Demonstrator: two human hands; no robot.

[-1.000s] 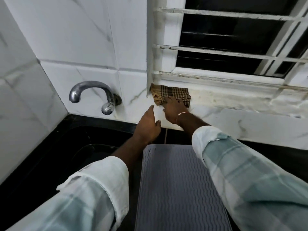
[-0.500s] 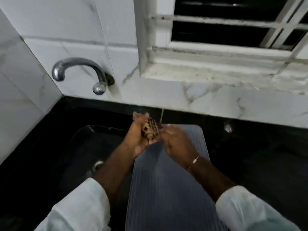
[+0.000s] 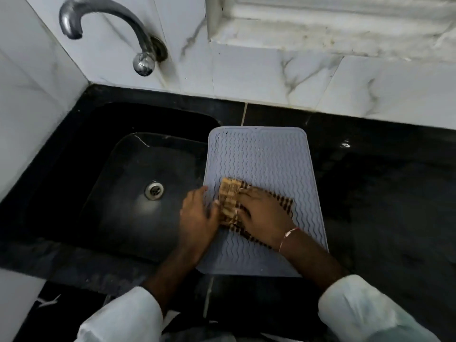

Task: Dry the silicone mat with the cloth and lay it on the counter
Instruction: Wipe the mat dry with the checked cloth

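Note:
A grey silicone mat (image 3: 259,159) with wavy ridges lies flat on the black counter (image 3: 385,193), its left edge along the sink's rim. A brown checked cloth (image 3: 229,201) is spread on the mat's middle. My right hand (image 3: 264,215) presses flat on the cloth, covering most of it. At the mat's left edge my left hand (image 3: 197,215) rests with its fingertips touching the cloth's folded left end.
A black sink (image 3: 118,183) with a metal drain (image 3: 154,190) lies left of the mat. A chrome tap (image 3: 138,40) juts from the white marble wall behind it. A marble window sill (image 3: 320,28) runs along the back right.
The cloth came off the window sill, was held bunched in both hands above the mat, and now lies spread on the mat under my right hand. The view has tilted down.

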